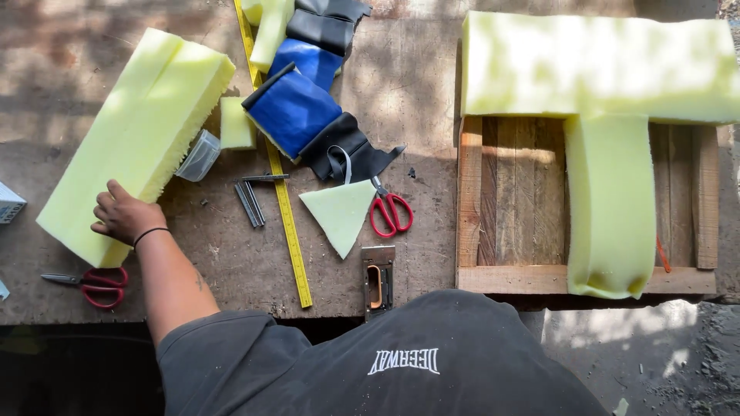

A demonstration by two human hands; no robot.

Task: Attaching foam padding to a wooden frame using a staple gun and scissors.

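Resting left hand (123,218) on foam slab (135,139), diagonal

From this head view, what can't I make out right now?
- Right hand: not in the head view, likely under the dark shirt.
- Left hand: palm on the long foam block, so its grip is unclear.
- Staple gun: lower end hidden by the shirt.
- Box: cut off by the left edge.

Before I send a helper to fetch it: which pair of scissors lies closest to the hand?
Start at the long yellow foam block on the left of the wooden table. The left hand rests on its near end. Just below it lie the red-handled scissors, blades pointing left, unlike the other pair by the foam triangle.
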